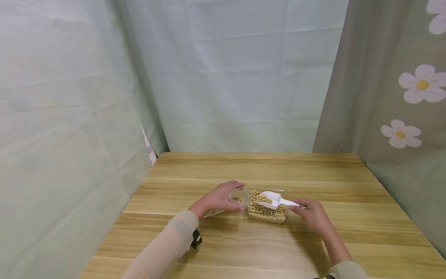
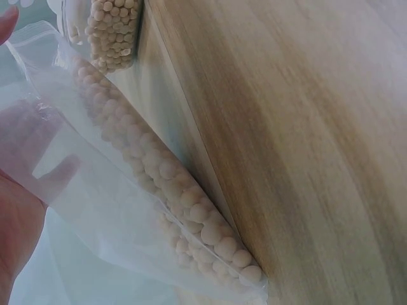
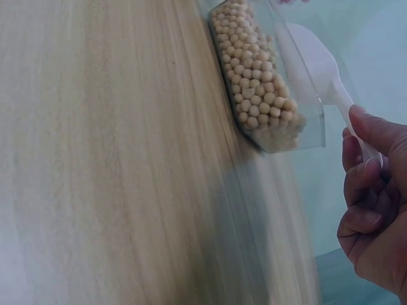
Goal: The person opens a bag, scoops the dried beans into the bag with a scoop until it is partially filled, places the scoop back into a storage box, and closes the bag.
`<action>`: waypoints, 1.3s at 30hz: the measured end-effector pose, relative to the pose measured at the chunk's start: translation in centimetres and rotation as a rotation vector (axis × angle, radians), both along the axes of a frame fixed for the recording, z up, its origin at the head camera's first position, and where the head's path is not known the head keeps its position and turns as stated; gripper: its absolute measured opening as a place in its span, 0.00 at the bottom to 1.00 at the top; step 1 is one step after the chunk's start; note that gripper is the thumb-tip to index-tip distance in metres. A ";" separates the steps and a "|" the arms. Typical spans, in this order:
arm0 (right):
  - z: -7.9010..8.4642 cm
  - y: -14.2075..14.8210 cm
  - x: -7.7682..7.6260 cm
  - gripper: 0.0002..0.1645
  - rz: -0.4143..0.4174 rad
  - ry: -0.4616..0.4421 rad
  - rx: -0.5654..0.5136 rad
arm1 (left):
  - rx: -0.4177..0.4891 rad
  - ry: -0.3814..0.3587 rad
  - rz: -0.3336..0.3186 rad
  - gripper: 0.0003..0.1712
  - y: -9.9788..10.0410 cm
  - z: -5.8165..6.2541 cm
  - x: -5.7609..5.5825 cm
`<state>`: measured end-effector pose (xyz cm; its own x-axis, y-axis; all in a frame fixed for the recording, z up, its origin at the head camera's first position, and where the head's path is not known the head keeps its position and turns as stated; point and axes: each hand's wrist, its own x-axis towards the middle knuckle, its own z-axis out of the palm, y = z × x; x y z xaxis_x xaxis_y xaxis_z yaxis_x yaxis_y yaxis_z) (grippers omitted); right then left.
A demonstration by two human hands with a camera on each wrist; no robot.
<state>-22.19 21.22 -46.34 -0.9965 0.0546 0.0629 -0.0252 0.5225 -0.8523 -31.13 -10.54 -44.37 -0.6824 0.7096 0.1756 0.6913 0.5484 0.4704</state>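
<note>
My left hand [image 1: 221, 197] holds a clear plastic bag [image 2: 108, 197] by its mouth, fingers and thumb curved around the opening. Soybeans [image 2: 172, 181] lie along the bottom of the bag, which leans on the table. With my right hand [image 1: 313, 217] I grip the handle of a white scoop [image 1: 275, 199]. Soybeans lie in the scoop's front part, and its head is over a clear rectangular container [image 3: 311, 136]. That container stands just right of the bag and holds many more soybeans [image 3: 254, 82].
All of this rests on a wood-grain table [image 1: 258, 248]. Pale green cloth [image 1: 226, 77] hangs behind and to the left of it. A grey-green curtain with white flowers [image 1: 400, 133] hangs on the right.
</note>
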 end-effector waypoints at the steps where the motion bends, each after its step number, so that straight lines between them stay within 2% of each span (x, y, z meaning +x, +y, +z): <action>1: 0.1 0.1 0.1 0.23 -0.005 -0.009 -0.012 | 0.000 0.004 -0.002 0.49 0.0 0.0 0.0; 6: 0.6 0.4 0.4 0.23 -0.021 -0.010 0.004 | -0.006 0.000 -0.002 0.49 0.0 0.0 -0.1; 10: 1.1 0.6 0.6 0.27 -0.020 0.010 0.041 | -0.011 -0.005 0.001 0.49 0.0 0.0 -0.1; 14: 1.7 0.8 0.6 0.31 -0.005 0.001 0.031 | -0.021 -0.004 0.010 0.49 0.1 0.0 -0.1; 22: 3.0 -0.3 0.6 0.27 0.042 0.015 0.002 | -0.023 -0.022 0.017 0.48 0.1 0.2 0.2; 29: 3.6 -2.3 0.3 0.21 0.088 0.037 0.016 | -0.028 -0.028 0.025 0.49 0.1 0.2 0.1; 39: 4.5 -4.9 -0.4 0.18 0.121 0.093 0.152 | -0.032 -0.014 0.024 0.50 0.1 0.1 0.0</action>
<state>-22.59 16.36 -41.87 -0.9848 -0.0825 0.1529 -0.1703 0.6330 -0.7552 -31.11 -10.44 -44.22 -0.7015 0.6980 0.1438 0.6713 0.5795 0.4620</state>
